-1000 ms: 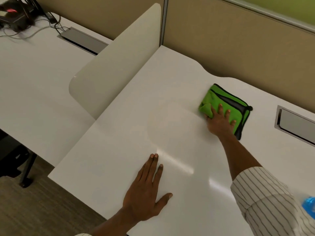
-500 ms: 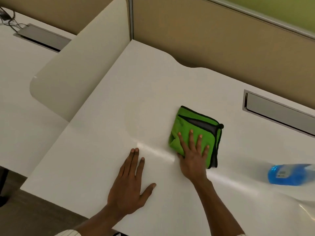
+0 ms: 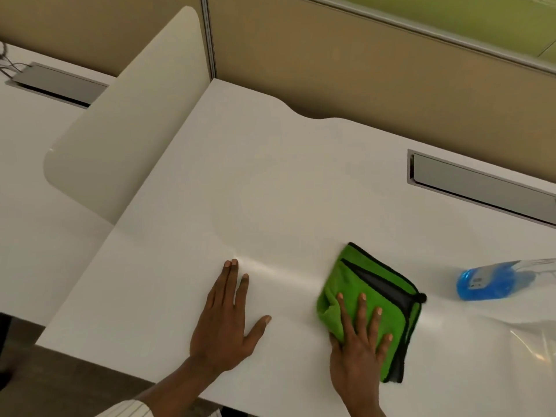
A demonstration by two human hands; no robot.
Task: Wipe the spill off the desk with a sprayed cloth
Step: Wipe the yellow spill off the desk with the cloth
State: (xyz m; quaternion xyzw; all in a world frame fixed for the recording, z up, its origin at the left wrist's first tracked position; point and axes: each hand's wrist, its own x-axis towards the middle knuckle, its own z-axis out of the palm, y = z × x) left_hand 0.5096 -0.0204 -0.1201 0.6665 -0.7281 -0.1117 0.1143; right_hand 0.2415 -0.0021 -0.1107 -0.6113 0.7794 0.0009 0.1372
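A folded green cloth with dark edging lies on the white desk near its front edge. My right hand presses flat on the cloth's near half, fingers spread over it. My left hand rests flat on the bare desk to the left of the cloth, fingers apart, holding nothing. A faint damp sheen shows on the desk surface between and beyond the hands. A spray bottle with blue liquid lies on its side to the right of the cloth.
A cream divider panel stands along the desk's left side. A grey cable slot is set in the desk at the back right. Tan partition walls run behind. Another desk lies to the left.
My right hand has dragged the cloth from the far middle of the desk toward me and to the right. My left hand has stayed flat on the desk.
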